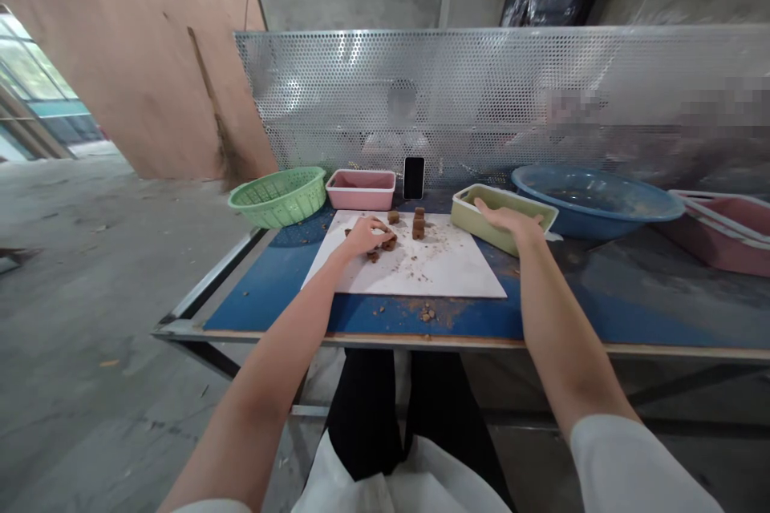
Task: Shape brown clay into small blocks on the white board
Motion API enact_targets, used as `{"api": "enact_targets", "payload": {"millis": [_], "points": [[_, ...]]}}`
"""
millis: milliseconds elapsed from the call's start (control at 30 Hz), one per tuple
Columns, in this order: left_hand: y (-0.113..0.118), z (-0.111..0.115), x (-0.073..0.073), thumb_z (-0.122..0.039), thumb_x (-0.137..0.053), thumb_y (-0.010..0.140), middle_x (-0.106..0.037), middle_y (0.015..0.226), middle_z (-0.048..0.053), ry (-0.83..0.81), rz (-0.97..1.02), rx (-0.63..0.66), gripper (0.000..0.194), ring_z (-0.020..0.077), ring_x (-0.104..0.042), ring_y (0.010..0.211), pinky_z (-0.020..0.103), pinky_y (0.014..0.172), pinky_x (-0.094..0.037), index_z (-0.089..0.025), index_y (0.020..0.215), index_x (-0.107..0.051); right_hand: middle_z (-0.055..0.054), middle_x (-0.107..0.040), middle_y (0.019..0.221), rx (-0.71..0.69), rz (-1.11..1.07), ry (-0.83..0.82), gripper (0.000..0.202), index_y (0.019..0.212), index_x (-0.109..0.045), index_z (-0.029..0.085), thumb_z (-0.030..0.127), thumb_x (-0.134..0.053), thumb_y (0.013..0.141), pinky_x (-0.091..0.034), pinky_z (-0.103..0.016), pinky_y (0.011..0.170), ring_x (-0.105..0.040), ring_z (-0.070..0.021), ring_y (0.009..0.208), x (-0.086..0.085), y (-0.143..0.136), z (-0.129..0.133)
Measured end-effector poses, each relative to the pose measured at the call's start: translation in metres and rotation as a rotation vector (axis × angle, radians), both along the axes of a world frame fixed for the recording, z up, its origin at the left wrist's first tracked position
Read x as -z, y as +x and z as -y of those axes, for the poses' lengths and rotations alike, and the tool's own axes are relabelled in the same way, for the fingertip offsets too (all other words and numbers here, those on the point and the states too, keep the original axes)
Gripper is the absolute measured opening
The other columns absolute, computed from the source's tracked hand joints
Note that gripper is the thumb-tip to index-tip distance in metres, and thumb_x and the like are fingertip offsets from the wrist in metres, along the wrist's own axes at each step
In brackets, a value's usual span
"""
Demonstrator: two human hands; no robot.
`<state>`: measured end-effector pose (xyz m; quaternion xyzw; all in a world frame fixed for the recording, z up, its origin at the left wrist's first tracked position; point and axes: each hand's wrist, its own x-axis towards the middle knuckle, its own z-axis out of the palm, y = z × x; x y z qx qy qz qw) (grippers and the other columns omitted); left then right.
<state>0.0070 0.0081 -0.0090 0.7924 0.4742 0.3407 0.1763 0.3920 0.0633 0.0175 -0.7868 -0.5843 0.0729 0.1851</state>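
My left hand (368,236) is over the left part of a white board (421,280), its fingers curled against small brown pieces (389,244); whether it grips one cannot be made out. A single brown block (393,217) sits just behind it, and a short row of brown blocks (419,224) stands to its right. My right hand (508,218) is over a green rectangular basket (487,231), thumb and fingers spread, with nothing visible in it. Crumbs are scattered over the board.
Behind the board are a green round basket (280,199), a pink basket (361,196) and an upright phone (414,178). A blue basin (595,204) and another pink basket (722,236) stand right. Perforated metal (457,104) backs the table; brown bits (427,312) lie near its front edge.
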Motion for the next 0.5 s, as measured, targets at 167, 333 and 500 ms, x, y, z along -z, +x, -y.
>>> {"api": "enact_targets", "payload": {"millis": [167, 333, 500], "points": [[0.0, -0.004, 0.003, -0.055, -0.076, 0.084, -0.079, 0.101, 0.011, -0.012, -0.009, 0.018, 0.035, 0.0281, -0.072, 0.1, 0.042, 0.099, -0.056, -0.021, 0.081, -0.084, -0.032, -0.071, 0.117, 0.041, 0.024, 0.147, 0.085, 0.101, -0.077, 0.005, 0.075, -0.03, 0.103, -0.023, -0.071, 0.118, -0.059, -0.0474, 0.126, -0.013, -0.021, 0.012], [-0.001, -0.003, 0.004, -0.064, -0.076, 0.081, -0.075, 0.117, 0.015, -0.118, 0.024, 0.07, 0.047, 0.0255, -0.073, 0.092, 0.042, 0.09, -0.062, -0.018, 0.082, -0.083, -0.018, -0.074, 0.101, -0.427, -0.018, 0.519, 0.05, 0.09, -0.076, 0.014, 0.048, -0.043, 0.105, -0.033, -0.055, 0.111, -0.064, -0.0324, 0.103, -0.014, -0.069, 0.021], [-0.001, 0.0, 0.004, -0.073, -0.081, 0.073, -0.075, 0.11, 0.016, -0.166, 0.054, 0.05, 0.058, 0.0246, -0.073, 0.085, 0.04, 0.08, -0.065, -0.016, 0.085, -0.081, -0.01, -0.069, 0.083, -0.884, 0.078, 0.45, 0.04, 0.075, -0.069, 0.017, 0.037, -0.048, 0.103, -0.035, -0.046, 0.099, -0.058, -0.0218, 0.079, 0.008, -0.116, 0.032]]}}
